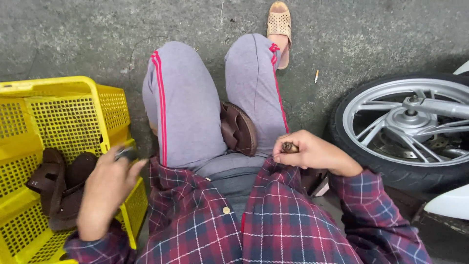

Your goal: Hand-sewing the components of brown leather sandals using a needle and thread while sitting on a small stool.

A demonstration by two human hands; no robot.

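My left hand [108,188] hovers blurred over the rim of a yellow plastic crate [58,102] and grips a small dark object [128,153] that I cannot make out. Brown sandals [57,188] lie inside the crate below that hand. My right hand [312,152] rests near my right thigh, fingers closed around a small brown cylindrical piece [290,147]. Another brown sandal [239,129] is wedged between my grey-trousered legs, close to the right hand.
A motorcycle wheel [405,127] with a silver rim and black tyre stands at the right, with white bodywork [449,203] below it. A tan sandal [279,29] is on my outstretched foot. A cigarette butt [316,76] lies on the concrete floor.
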